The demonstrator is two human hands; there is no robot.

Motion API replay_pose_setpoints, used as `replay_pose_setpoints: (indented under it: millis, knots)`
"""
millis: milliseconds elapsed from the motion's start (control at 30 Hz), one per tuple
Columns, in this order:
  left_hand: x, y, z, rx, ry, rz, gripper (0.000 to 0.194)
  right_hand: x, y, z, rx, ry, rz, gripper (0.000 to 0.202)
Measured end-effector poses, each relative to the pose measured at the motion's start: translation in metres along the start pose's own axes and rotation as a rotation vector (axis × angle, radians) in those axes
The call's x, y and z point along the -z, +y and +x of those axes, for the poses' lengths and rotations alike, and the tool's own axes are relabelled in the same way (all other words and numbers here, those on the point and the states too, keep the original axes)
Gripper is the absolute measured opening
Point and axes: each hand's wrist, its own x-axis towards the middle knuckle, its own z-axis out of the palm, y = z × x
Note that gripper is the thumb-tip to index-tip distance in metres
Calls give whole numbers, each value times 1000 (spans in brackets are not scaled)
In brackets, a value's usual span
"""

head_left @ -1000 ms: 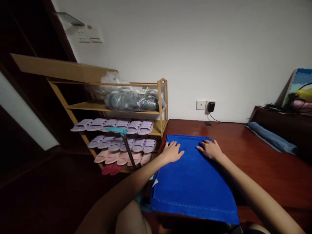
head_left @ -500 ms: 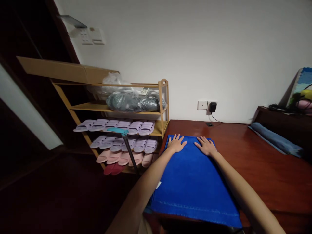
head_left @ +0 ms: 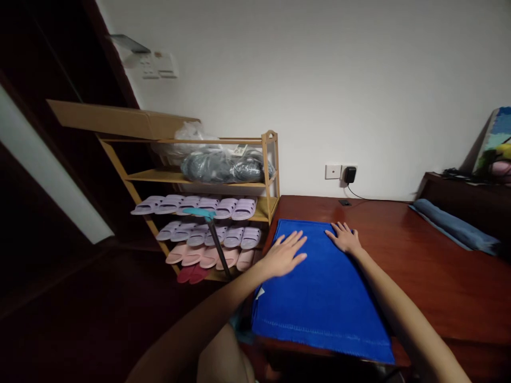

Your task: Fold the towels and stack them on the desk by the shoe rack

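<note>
A folded blue cloth, likely a towel (head_left: 315, 298), lies flat on the reddish-brown wooden table (head_left: 431, 287), its stitched hem hanging slightly over the front edge. My left hand (head_left: 284, 255) rests on its left side, palm down with fingers spread. At the cloth's far right corner my right hand (head_left: 345, 238) lies with fingers apart, partly over the edge. Neither hand grips anything. A small white label (head_left: 260, 293) sticks out from the cloth's left edge.
Left of the table stands a wooden rack (head_left: 266, 175) with several slippers (head_left: 243, 208), bagged items (head_left: 227, 166) and a cardboard box (head_left: 120, 119). A teal-topped pole (head_left: 219, 244) leans before it. A rolled blue-grey cloth (head_left: 455, 226) and a black plug (head_left: 350, 174) are toward the back.
My left hand has slid from the cloth's far left corner toward me. My right hand has shifted slightly at the far right corner. The view has moved a little.
</note>
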Motion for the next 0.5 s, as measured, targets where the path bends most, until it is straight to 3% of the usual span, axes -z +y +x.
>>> replay_pose_setpoints:
  millis: [67,167,333,433,500]
  knots:
    - [3,16,-27,-86,-48,-32,59,8,-6,-7,35,86,-25,69]
    - [7,30,-56,-99,-97,-48,59,20,-21,-25,173,136,-54,60]
    - [11,38,-85,-89,-73,-48,56,28,-44,-100,365,26,-17,64]
    - [11,42,-98,-121,-67,-34,60,29,-49,-155,439,-75,59,67]
    - [11,43,-101,-117,-75,-21,60,29,-48,-177,469,-106,66,67]
